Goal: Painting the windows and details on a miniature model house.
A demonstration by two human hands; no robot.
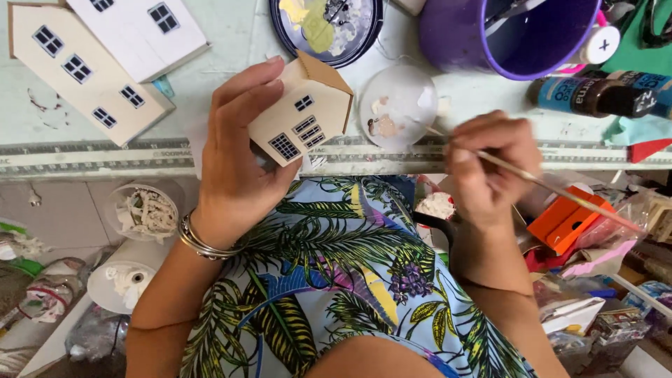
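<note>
Head view: small cardboard house (pixel 305 112) sat above the bench (pixel 231 42) edge, gripped by the left hand (pixel 238 154) around its back walls. Likely light, thin-walled, easily crushed (best held at the corners, off any wet faces). Right hand (pixel 486 164) pinched a thin paintbrush (pixel 553 190) near the round palette (pixel 399 105).

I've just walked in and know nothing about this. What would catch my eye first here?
Most striking is the small cream cardboard house with dark windows, held up at centre in the left hand. The right hand holds a thin wooden paintbrush by a round clear palette dabbed with paint. Two flat white house-shaped cutouts lie top left, and a purple plastic bucket sits top right.
</note>
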